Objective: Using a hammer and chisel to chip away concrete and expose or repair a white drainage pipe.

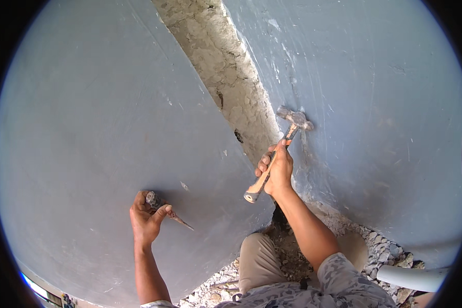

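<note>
My left hand [146, 218] is closed round a chisel [175, 215] with a worn, dusty head, its narrow point slanting down to the right in front of the grey wall [97, 128]. Higher up and to the right, my right hand [278, 172] grips a hammer [295, 119] by its orange and black handle. The hammer's dusty metal head is uppermost, beside the right edge of a long channel [231, 77] cut into the wall. Rough, pale masonry shows inside this channel. The chisel's tip is well apart from the channel.
Broken rubble [215, 287] lies along the foot of the wall, around my bent knees. A white pipe [413, 278] rests at the lower right. Below the channel is a dark gap [279, 218] at the wall's base.
</note>
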The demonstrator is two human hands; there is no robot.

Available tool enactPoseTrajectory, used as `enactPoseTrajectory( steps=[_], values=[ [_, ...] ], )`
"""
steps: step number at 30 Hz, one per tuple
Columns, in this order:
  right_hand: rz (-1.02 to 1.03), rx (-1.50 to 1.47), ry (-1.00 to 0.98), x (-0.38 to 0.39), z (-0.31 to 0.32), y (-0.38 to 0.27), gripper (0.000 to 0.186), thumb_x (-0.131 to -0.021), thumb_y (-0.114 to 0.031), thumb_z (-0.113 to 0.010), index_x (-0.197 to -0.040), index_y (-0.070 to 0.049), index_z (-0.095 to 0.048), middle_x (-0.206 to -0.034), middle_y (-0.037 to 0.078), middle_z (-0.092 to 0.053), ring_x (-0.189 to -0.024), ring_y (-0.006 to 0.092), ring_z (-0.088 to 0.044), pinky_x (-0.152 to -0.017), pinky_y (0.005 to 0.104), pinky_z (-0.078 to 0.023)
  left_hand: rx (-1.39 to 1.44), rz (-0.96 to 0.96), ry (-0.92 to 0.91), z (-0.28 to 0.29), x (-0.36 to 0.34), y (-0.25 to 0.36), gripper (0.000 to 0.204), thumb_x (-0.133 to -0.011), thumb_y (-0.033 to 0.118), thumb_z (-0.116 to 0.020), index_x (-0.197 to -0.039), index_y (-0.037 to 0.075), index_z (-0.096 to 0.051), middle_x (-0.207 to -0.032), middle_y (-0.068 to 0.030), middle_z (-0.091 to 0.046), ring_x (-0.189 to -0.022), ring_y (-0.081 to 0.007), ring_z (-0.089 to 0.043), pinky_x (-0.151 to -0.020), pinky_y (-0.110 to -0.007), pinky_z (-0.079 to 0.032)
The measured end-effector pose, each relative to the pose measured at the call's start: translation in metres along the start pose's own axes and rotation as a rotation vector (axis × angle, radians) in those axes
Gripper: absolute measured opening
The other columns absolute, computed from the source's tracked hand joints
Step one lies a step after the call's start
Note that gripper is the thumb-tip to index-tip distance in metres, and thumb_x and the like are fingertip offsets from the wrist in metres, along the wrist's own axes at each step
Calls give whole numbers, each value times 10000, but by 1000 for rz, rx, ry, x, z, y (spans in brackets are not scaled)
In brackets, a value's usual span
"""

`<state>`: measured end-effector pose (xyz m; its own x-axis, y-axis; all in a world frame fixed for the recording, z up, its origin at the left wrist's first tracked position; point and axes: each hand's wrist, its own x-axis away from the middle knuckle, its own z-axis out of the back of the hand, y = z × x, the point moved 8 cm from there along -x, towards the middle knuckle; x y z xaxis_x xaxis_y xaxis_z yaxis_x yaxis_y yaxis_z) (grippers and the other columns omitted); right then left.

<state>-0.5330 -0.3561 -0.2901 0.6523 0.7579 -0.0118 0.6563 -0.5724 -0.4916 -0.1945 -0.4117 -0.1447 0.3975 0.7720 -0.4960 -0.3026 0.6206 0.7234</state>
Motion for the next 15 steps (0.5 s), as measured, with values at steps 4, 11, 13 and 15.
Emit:
enactPoseTrajectory(
  steps=[4, 11, 13, 15],
  values=[
    [-56, -363, 101, -27, -32, 29, 430, -1034, -546, -505, -963, -128, -435, -674, -11, -460, -542, 142, -455, -545, 387, -452, -24, -29, -14, -9, -4, 5, 339, -816, 56, -848, -976, -7, -556, -778, -87, -686, -695, -127, -677, -637, -270, -590],
    [-261, -108, -191, -26, -28, 6, 392, -1007, -550, -558, -952, -172, -466, -647, -28, -454, -519, 143, -439, -532, 352, -410, -18, -8, -8, -3, 1, 6, 344, -809, 59, -855, -956, 1, -550, -763, -72, -681, -688, -122, -674, -641, -264, -592],
    [-210, -129, -144, -1, -32, 18, 424, -1011, -575, -530, -947, -161, -462, -645, -15, -451, -514, 162, -448, -537, 374, -435, -21, 14, -3, 0, 2, 6, 322, -812, 21, -837, -969, -12, -558, -785, -89, -695, -711, -127, -682, -665, -273, -584],
    [-158, -151, -141, 13, -44, 22, 416, -1021, -559, -516, -956, -153, -451, -635, -5, -436, -524, 176, -463, -562, 402, -464, -32, 39, 6, 4, 2, 5, 303, -815, -16, -819, -982, -25, -567, -806, -105, -709, -735, -133, -690, -688, -281, -576]
  ],
)
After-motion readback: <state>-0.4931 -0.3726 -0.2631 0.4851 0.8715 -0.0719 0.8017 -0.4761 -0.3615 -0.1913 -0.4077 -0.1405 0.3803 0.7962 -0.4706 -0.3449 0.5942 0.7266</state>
